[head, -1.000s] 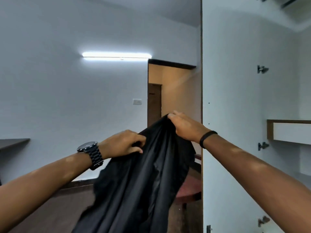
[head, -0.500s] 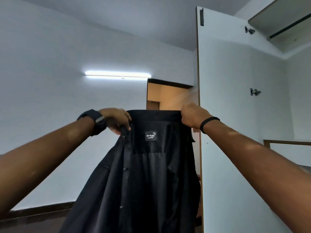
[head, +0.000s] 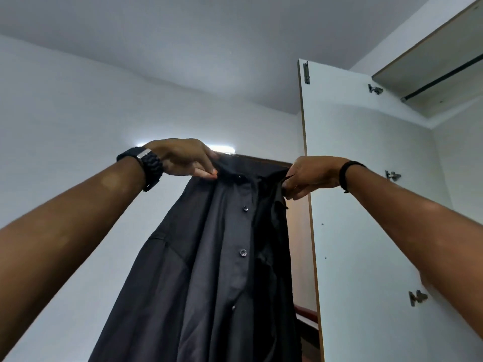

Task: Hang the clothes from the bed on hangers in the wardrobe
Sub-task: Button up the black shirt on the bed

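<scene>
A black button-up shirt [head: 222, 257] hangs in the air in front of me, its button row facing me. My left hand [head: 185, 159] pinches the collar at its left end. My right hand [head: 311, 176] pinches the collar at its right end. Both arms are raised and stretched forward, so the collar is pulled flat between the hands. The wardrobe [head: 457, 152] stands open to the right, with a dark hanging rail [head: 441, 77] under its top shelf. No hanger is in view.
The white wardrobe door [head: 366, 205] stands open just right of the shirt, with metal hinges along its inner face. A white wall fills the left. A doorway is partly hidden behind the shirt.
My hands have lifted the shirt higher and spread its collar. The shirt has turned, so the buttons face me instead of the neck label. My view has tilted up.
</scene>
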### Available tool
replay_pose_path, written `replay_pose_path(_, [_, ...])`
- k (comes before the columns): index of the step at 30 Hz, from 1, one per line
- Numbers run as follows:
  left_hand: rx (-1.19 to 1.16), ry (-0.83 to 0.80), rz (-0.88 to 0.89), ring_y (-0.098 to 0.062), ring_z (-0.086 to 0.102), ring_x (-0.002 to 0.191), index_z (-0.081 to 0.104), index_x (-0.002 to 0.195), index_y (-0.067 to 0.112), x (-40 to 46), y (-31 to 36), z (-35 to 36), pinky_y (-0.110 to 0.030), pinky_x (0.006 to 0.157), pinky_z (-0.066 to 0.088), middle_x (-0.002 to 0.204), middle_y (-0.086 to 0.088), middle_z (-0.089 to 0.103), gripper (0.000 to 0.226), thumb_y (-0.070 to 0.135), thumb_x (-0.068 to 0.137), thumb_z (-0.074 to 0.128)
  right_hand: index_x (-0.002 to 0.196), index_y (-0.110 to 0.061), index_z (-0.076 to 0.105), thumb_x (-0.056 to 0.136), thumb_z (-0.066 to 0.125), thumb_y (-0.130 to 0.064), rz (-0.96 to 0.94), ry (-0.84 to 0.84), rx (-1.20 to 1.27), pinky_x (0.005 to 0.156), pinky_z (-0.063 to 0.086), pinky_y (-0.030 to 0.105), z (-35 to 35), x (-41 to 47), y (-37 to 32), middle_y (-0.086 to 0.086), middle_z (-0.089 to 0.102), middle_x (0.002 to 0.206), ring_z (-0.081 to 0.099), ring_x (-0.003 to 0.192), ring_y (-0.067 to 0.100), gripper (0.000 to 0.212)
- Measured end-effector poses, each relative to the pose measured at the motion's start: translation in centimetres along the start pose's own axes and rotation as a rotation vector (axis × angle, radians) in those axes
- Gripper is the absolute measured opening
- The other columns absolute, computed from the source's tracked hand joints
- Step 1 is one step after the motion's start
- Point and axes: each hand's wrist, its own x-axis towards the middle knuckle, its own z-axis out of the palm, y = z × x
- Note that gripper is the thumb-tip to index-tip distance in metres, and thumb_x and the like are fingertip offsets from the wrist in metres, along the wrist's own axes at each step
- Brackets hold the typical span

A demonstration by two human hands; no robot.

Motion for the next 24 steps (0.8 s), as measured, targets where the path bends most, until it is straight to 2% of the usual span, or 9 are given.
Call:
replay_pose_path(2, [0.194,0.007,0.069,-0.024,0.063,0.108,0.06,0.112,-0.013,-0.2,0.6,-0.6,-0.028,0.088,0.055,0.118,-0.019,0.064,0.024,-0.012,0.089,0.054,0.095,-0.001,0.069,0.089,0.066,-0.021,-0.008,0.012,-0.097,0.088,0.057,0.036,-1.0,-0.3,-0.3,0.013,0.074,0.09,0.072,0.09,0.024,0.021])
replay_pose_path(4, [0.312,0.041,0.106,-0.017,0.065,0.074,0.065,0.089,-0.006,-0.5,1.2,-1.0,-0.028,0.081,0.058,0.085,-0.015,0.064,0.009,0.001,0.091,0.06,0.075,-0.01,0.068,0.083,0.072,-0.03,-0.035,0.038,-0.116,0.082,0.058,0.032,-1.7,-0.7,-0.6,0.003,0.073,0.071,0.071,0.075,0.019,0.022])
replay_pose_path(6, [0.39,0.089,0.134,-0.015,0.061,0.06,0.064,0.079,0.0,-0.5,1.5,-1.4,-0.029,0.073,0.06,0.07,-0.01,0.058,0.016,0.011,0.09,0.064,0.056,-0.015,0.057,0.077,0.078,-0.034,-0.079,0.096,-0.062,0.078,0.058,0.03,-2.1,-0.9,-0.9,-0.004,0.062,0.053,0.065,0.063,0.016,0.035])
replay_pose_path(10, [0.491,0.166,0.154,-0.02,0.068,0.071,0.069,0.08,0.003,-1.0,2.1,-2.5,-0.025,0.063,0.058,0.075,-0.01,0.069,0.027,0.029,0.082,0.074,0.051,-0.014,0.041,0.073,0.082,-0.033,-0.24,0.476,0.033,0.063,0.055,0.029,-2.1,-0.9,-1.6,0.0,0.043,0.053,0.052,0.054,0.014,0.05])
replay_pose_path(12, [0.493,0.176,0.155,-0.021,0.069,0.074,0.066,0.074,0.003,-1.3,2.4,-3.4,-0.027,0.062,0.058,0.076,-0.008,0.071,0.028,0.028,0.08,0.076,0.05,-0.013,0.041,0.076,0.081,-0.03,-0.287,0.641,0.038,0.052,0.055,0.027,-2.2,-1.0,-1.9,0.0,0.042,0.054,0.049,0.053,0.015,0.05])
replay_pose_path(15, [0.545,0.229,0.135,-0.025,0.062,0.065,0.048,0.062,0.007,-2.1,3.1,-4.7,-0.034,0.06,0.059,0.068,-0.012,0.056,0.036,0.018,0.079,0.077,0.05,-0.014,0.042,0.079,0.079,-0.026,-0.252,0.514,0.045,0.052,0.056,0.029,-2.2,-1.4,-2.7,0.001,0.045,0.054,0.053,0.053,0.016,0.048])
replay_pose_path(17, [0.574,0.29,0.152,-0.027,0.058,0.063,0.043,0.062,0.009,-2.6,3.9,-4.9,-0.035,0.059,0.058,0.067,-0.011,0.051,0.039,0.015,0.079,0.077,0.049,-0.015,0.042,0.079,0.079,-0.026,-0.263,0.523,0.069,0.054,0.055,0.031,-2.2,-1.5,-3.5,0.0,0.045,0.051,0.051,0.052,0.015,0.049])
replay_pose_path(21, [0.565,0.407,0.309,-0.022,0.053,0.063,0.044,0.065,0.01,-4.5,7.2,-4.7,-0.024,0.047,0.047,0.071,-0.012,0.052,0.038,0.013,0.075,0.081,0.05,-0.014,0.044,0.078,0.079,-0.017,-0.355,0.508,0.375,0.042,0.04,0.019,-2.8,-1.9,-5.8,-0.007,0.044,0.041,0.045,0.041,0.007,0.045])
replay_pose_path(24, [0.487,0.541,0.488,-0.022,0.055,0.074,0.052,0.067,0.012,-6.4,11.6,-5.5,-0.029,0.06,0.047,0.081,-0.017,0.06,0.033,0.015,0.07,0.084,0.053,-0.015,0.046,0.078,0.078,-0.014,-0.459,0.484,0.635,0.041,0.042,0.017,-4.3,-3.2,-8.6,-0.001,0.051,0.05,0.05,0.041,0.007,0.041])
